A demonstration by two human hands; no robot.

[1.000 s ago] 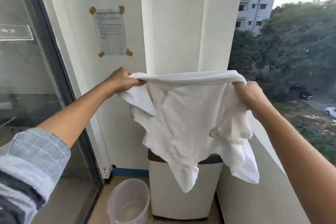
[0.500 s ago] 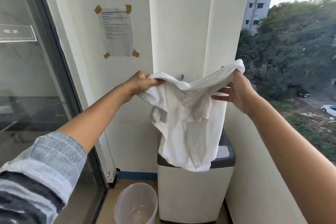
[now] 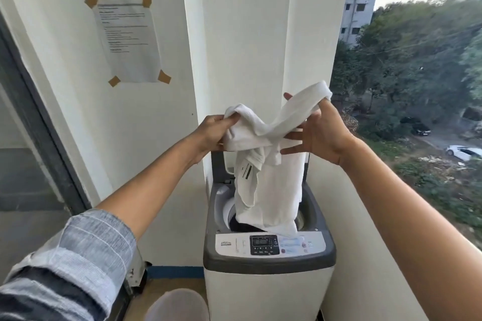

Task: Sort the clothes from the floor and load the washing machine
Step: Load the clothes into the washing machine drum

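A white garment (image 3: 271, 180) hangs between my hands above the top-loading washing machine (image 3: 268, 284). Its lower end dips into the open drum, where something dark lies. My left hand (image 3: 211, 135) pinches the garment's left top edge. My right hand (image 3: 320, 133) holds the right top edge between thumb and forefinger, with the other fingers spread apart. The machine's lid stands raised at the back, mostly hidden by the cloth. Its control panel (image 3: 268, 245) faces me.
A translucent plastic bucket (image 3: 177, 305) stands on the floor left of the machine. A taped paper notice (image 3: 127, 39) is on the wall. A glass door frame (image 3: 39, 122) runs along the left. A low parapet wall (image 3: 365, 242) borders the right, with open air beyond.
My hands have come closer together and dropped toward the machine. The garment, earlier spread wide, now hangs bunched with its lower end inside the drum. The view has tipped down onto the machine.
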